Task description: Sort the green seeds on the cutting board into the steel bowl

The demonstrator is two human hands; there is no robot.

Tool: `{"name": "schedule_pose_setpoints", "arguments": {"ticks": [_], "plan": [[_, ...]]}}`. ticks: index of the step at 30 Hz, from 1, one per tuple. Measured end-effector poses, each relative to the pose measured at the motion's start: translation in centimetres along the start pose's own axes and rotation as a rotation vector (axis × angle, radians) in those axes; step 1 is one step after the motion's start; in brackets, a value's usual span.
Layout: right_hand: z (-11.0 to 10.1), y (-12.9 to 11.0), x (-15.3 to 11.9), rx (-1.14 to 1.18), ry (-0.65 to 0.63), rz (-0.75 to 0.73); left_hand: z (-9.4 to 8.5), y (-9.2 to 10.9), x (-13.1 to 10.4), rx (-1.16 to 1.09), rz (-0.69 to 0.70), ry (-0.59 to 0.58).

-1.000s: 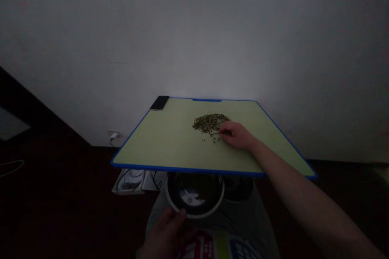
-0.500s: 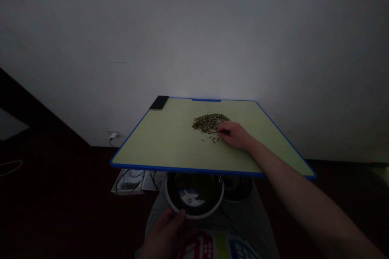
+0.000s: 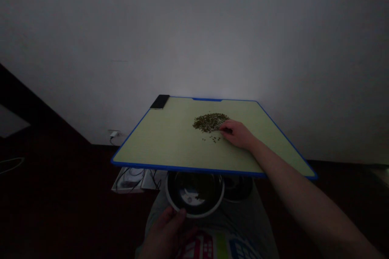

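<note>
R hand (image 3: 238, 133) approx. same spot vs 0.5 s ago, pinching thin stick (image 3: 216, 130), now fainter, at 5 o'clock of grain pile (image 3: 209, 122) on table (image 3: 167, 141). L hand (image 3: 165, 232) pinches bowl (image 3: 203, 213) rim, approx. 7 o'clock; 2nd bowl (image 3: 240, 189) partly hidden.

Pile (image 3: 209, 122) on table (image 3: 164, 141), bowl (image 3: 199, 211) before
</note>
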State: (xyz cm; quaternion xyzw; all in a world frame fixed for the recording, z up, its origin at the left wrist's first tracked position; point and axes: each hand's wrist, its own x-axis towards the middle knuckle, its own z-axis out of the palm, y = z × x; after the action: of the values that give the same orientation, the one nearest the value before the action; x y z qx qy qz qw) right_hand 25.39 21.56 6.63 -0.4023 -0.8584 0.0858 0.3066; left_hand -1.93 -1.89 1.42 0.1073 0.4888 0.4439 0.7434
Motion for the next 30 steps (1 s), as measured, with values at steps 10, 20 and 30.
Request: {"name": "schedule_pose_setpoints", "arguments": {"ticks": [10, 20, 30], "plan": [[0.11, -0.19, 0.24, 0.02, 0.001, -0.016, 0.31, 0.29, -0.27, 0.017, 0.009, 0.015], [-0.04, -0.3, 0.15, 0.032, -0.017, -0.044, 0.0, 0.11, -0.02, -0.02, -0.005, 0.0], [0.56, 0.11, 0.36, 0.04, -0.024, -0.05, 0.22, 0.27, -0.27, 0.003, -0.011, 0.027]]}}
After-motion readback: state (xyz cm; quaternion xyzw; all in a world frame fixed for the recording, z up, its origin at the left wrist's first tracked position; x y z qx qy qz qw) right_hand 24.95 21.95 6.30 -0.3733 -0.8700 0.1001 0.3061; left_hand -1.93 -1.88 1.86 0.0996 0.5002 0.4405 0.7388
